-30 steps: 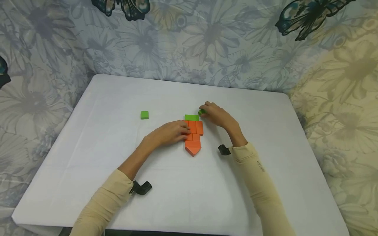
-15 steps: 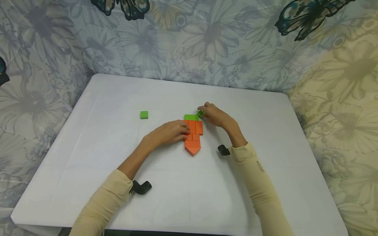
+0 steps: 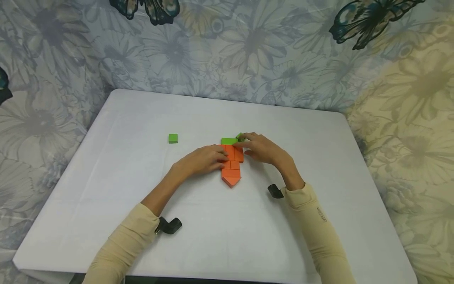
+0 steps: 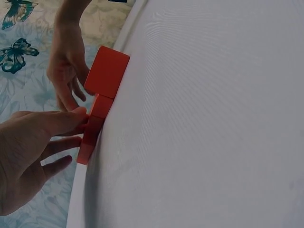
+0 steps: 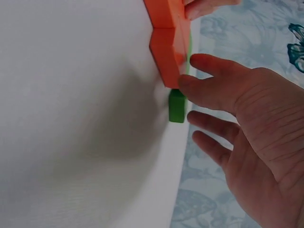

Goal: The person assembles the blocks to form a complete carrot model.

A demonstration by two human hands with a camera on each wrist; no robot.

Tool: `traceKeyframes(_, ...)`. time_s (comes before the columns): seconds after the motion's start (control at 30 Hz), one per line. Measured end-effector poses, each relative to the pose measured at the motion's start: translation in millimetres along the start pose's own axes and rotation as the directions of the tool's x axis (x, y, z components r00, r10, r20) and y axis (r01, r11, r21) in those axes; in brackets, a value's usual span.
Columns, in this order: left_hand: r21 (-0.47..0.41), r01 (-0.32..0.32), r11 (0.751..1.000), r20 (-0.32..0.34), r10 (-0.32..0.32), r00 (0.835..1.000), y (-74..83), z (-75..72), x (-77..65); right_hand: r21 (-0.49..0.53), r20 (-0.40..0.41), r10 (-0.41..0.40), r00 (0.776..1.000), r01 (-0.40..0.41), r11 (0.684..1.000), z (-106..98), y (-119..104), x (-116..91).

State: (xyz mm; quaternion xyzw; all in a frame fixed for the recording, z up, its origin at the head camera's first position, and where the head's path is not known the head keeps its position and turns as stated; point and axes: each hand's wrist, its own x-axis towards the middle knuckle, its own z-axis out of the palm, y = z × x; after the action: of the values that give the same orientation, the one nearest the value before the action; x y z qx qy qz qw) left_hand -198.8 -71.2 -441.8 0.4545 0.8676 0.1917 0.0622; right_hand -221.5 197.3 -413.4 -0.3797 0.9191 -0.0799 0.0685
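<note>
Several orange blocks [image 3: 231,173] lie fitted together on the table, narrowing to a point at the near end. A green block [image 3: 228,141] lines their far end. At its right sits a small green block [image 3: 239,135], partly covered by the fingers of my right hand [image 3: 264,149]. In the right wrist view that green block [image 5: 177,106] adjoins an orange corner; the thumb is right at the corner and the other fingers are spread. My left hand [image 3: 203,159] rests its extended fingertips on the left side of the orange blocks [image 4: 107,72], hiding part of them.
Another small green block [image 3: 173,138] lies apart to the left on the white-covered table [image 3: 142,114]. Black wrist cameras jut from both sleeves over the cloth. A flower-patterned curtain [image 3: 227,51] stands behind the table's far edge.
My right hand has released the small green block beside the green row and shifted nearer me, its fingers now over the row's right end. My left hand has stayed put.
</note>
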Motion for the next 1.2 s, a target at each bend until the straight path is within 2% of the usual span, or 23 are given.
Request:
traceKeyframes(0.17,-0.019,0.006,1.000,0.023,-0.006,1.000,-1.2,-2.7,-0.8,-0.006,0.037,0.033,0.999,-0.033,0.999,2,-2,0)
traceKeyframes(0.3,-0.091,0.063,0.994,0.026,-0.060,0.998,-9.5,-13.2,-5.7,0.002,0.063,0.063,0.996,-0.063,0.998,3,-3,0)
traceKeyframes(0.37,-0.112,0.105,0.988,-0.003,-0.106,0.994,-18.0,-23.5,-11.4,0.002,0.073,0.071,0.995,-0.071,0.997,4,-3,0)
traceKeyframes(0.47,-0.088,0.187,0.978,-0.063,-0.193,0.979,-35.9,-42.7,-24.3,-0.001,0.068,0.064,0.996,-0.064,0.998,5,-3,0)
traceKeyframes(0.57,-0.056,0.298,0.953,-0.087,-0.302,0.949,-58.1,-58.8,-40.4,-0.004,0.053,0.046,0.998,-0.046,0.999,4,-3,0)
traceKeyframes(0.7,-0.030,0.377,0.926,-0.018,-0.378,0.926,-83.7,-70.3,-60.9,-0.012,0.049,0.045,0.998,-0.044,0.999,2,-4,-1)
traceKeyframes(0.8,-0.051,0.382,0.923,0.035,-0.380,0.924,-96.9,-70.8,-71.5,-0.021,0.053,0.048,0.997,-0.047,0.999,3,-4,-1)
traceKeyframes(0.93,-0.110,0.389,0.915,0.043,-0.386,0.921,-103.8,-66.0,-76.9,-0.019,0.056,0.053,0.997,-0.052,0.998,3,-4,-1)
traceKeyframes(1.07,-0.115,0.416,0.902,0.000,-0.419,0.908,-103.7,-58.6,-73.1,-0.008,0.050,0.054,0.997,-0.054,0.999,2,-4,-2)
traceKeyframes(1.2,-0.069,0.421,0.904,-0.069,-0.426,0.902,-97.1,-53.4,-57.5,-0.009,0.044,0.048,0.998,-0.048,0.999,3,-4,-3)
